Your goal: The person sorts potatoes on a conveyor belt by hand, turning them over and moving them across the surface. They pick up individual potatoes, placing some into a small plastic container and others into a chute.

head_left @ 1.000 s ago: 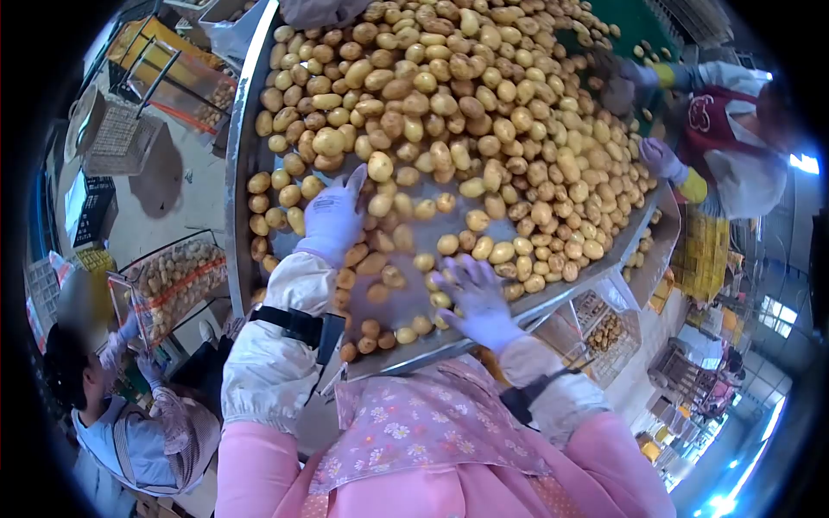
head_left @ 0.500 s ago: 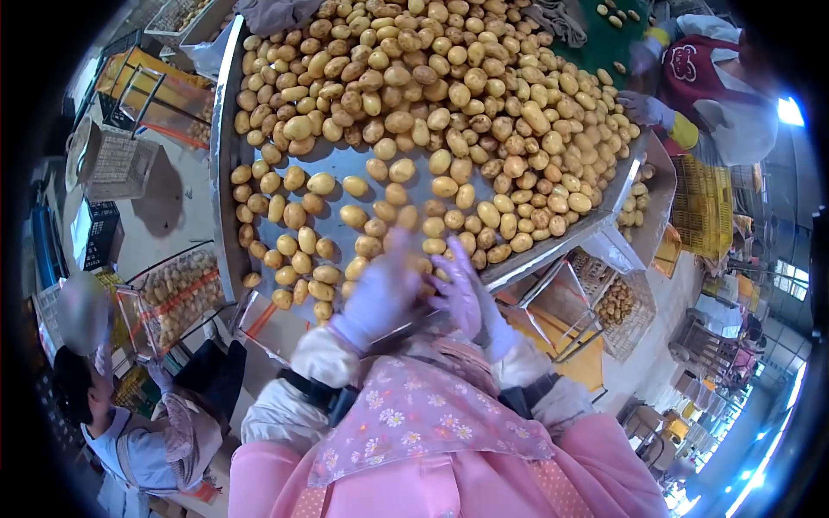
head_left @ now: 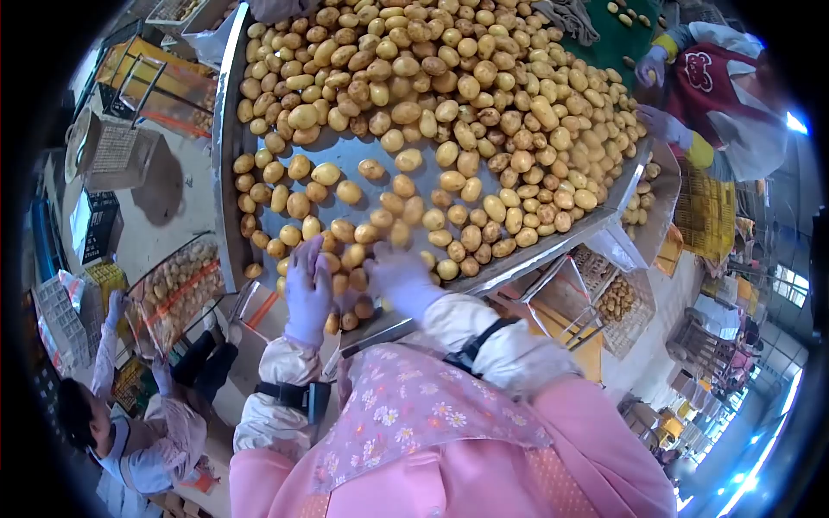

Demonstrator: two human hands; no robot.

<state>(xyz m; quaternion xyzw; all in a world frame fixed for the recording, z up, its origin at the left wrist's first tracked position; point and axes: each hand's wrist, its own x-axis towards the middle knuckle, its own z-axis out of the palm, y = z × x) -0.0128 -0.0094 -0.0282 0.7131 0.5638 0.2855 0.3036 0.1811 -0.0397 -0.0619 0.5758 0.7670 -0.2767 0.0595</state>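
Many yellow-brown potatoes [head_left: 518, 129] are heaped on a metal sorting table [head_left: 341, 155], thinning out towards the near edge. My left hand [head_left: 308, 292], in a pale purple glove, lies at the near left with its fingers stretched out along a cluster of potatoes. My right hand [head_left: 404, 281], in the same kind of glove, is over the potatoes just to the right of that cluster. Motion smears its fingers, so whether they hold a potato is unclear. Several potatoes sit between the two hands, close to the table's front edge.
A co-worker's gloved hand [head_left: 663, 125] rests at the heap's right side. Another person [head_left: 147, 432] is at the lower left by a crate of potatoes [head_left: 181, 289]. Yellow crates [head_left: 708, 207] stand at the right. A grey cloth [head_left: 568, 19] lies at the back.
Both hands have shifted left and apart; the left hand now flanks the near cluster. Potatoes there have moved nearer the front edge. The person at lower left has moved an arm to the crate.
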